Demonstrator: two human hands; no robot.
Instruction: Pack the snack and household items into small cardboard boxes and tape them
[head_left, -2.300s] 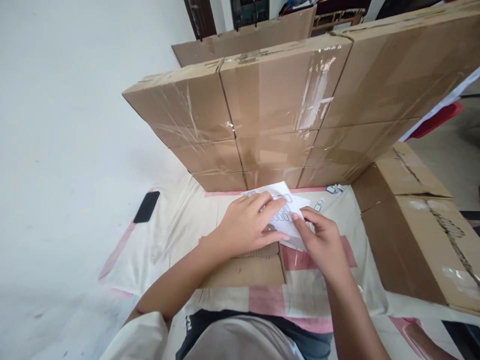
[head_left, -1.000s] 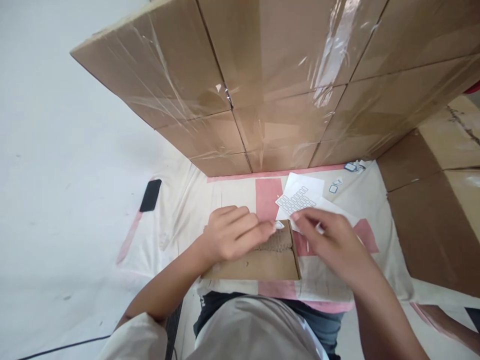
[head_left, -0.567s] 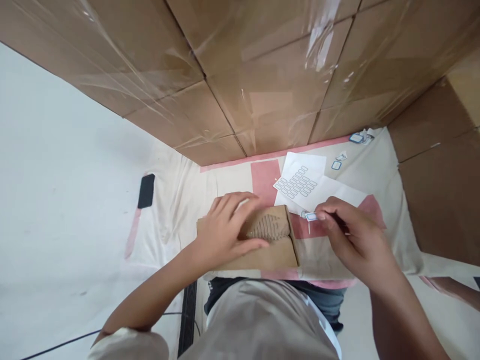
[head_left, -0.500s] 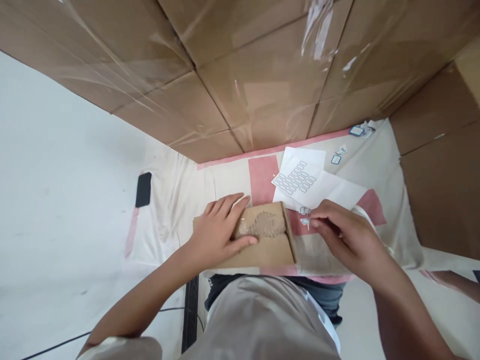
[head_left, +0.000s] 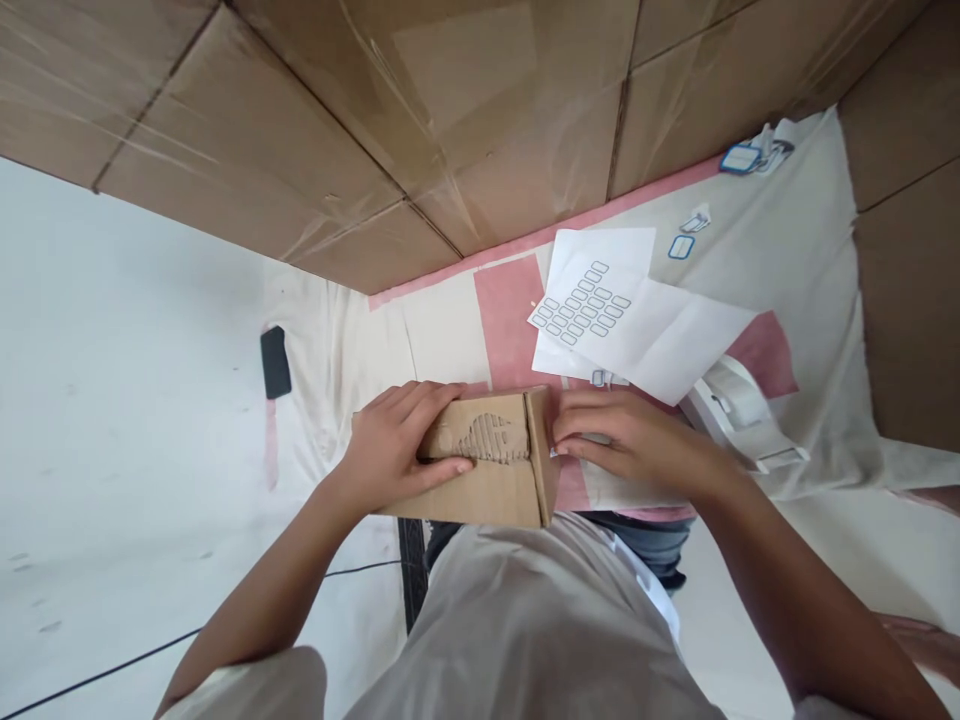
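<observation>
A small brown cardboard box (head_left: pixel 491 490) with a torn patch on top sits in front of me on a white and pink cloth (head_left: pixel 757 230). My left hand (head_left: pixel 394 445) is wrapped over its left part, fingers curled on top and thumb on the near side. My right hand (head_left: pixel 626 440) rests beside the box's right end, fingertips pressed against that end face where a small sticker shows. Behind lie a white sheet of blue-edged stickers (head_left: pixel 589 300) and another white sheet (head_left: pixel 675 335).
Taped cardboard boxes (head_left: pixel 420 110) form a wall behind the cloth, and more cardboard (head_left: pixel 907 260) stands on the right. A white tape dispenser (head_left: pixel 742 415) lies right of my right hand. Loose stickers (head_left: pixel 739 160) lie far right. A black phone (head_left: pixel 275 362) is on the white floor at left.
My right hand moved a small sticker from near the sheets to the box's right end. My left hand turned and lifted the box's right end. The camera tilted down.
</observation>
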